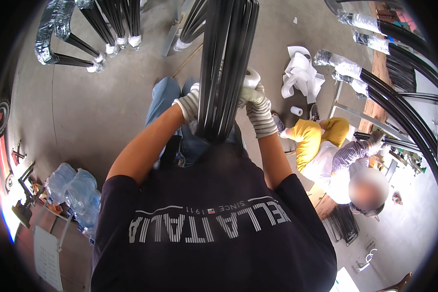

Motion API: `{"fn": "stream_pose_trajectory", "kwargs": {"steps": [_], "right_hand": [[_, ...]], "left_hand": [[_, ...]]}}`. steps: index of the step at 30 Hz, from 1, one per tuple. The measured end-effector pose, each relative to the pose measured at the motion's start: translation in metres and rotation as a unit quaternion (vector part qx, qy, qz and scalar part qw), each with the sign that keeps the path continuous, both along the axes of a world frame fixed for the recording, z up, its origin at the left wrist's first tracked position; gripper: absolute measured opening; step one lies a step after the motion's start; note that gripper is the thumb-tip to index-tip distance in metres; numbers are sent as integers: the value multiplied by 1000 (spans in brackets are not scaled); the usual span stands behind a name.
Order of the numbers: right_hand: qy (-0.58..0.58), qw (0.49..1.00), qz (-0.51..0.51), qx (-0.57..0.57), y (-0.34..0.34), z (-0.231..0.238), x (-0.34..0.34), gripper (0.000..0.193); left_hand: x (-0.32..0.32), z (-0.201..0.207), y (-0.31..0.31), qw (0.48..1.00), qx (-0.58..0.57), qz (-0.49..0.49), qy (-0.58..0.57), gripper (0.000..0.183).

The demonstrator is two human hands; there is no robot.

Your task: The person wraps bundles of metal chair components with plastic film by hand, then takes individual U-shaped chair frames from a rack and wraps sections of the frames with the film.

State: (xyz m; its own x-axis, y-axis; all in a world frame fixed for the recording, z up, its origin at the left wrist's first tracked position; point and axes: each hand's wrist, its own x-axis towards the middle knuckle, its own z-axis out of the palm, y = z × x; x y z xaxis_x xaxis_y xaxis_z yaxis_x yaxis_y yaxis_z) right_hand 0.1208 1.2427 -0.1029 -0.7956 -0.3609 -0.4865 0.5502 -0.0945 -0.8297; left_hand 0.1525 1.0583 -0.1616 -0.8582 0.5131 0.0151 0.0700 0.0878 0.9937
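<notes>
A bundle of long black strips [224,73] stands in front of me, its near end close to my chest and its far end running out at the top. My left hand [189,104], in a striped glove, is closed against the bundle's left side, its fingers partly hidden behind the strips. My right hand [255,101], gloved too, is closed around a roll of clear wrapping film [251,78] against the bundle's right side.
More black bundles with wrapped ends [95,29] stand at the far left. Crumpled white foam sheet [304,73] and a small white roll [296,111] lie on the floor. A co-worker in yellow trousers [309,138] sits at right, near curved black strips [394,102]. Large plastic bottles [80,190] stand at left.
</notes>
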Motion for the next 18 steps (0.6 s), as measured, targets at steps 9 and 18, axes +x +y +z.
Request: {"fn": "stream_pose_trajectory", "kwargs": {"steps": [9, 18], "right_hand": [[24, 996, -91, 8, 73, 7, 40, 69], [3, 968, -247, 36, 65, 55, 107, 54]], "left_hand": [[-24, 88, 15, 757, 554, 40, -345, 81], [-38, 130, -8, 771, 508, 86, -374, 64]]}}
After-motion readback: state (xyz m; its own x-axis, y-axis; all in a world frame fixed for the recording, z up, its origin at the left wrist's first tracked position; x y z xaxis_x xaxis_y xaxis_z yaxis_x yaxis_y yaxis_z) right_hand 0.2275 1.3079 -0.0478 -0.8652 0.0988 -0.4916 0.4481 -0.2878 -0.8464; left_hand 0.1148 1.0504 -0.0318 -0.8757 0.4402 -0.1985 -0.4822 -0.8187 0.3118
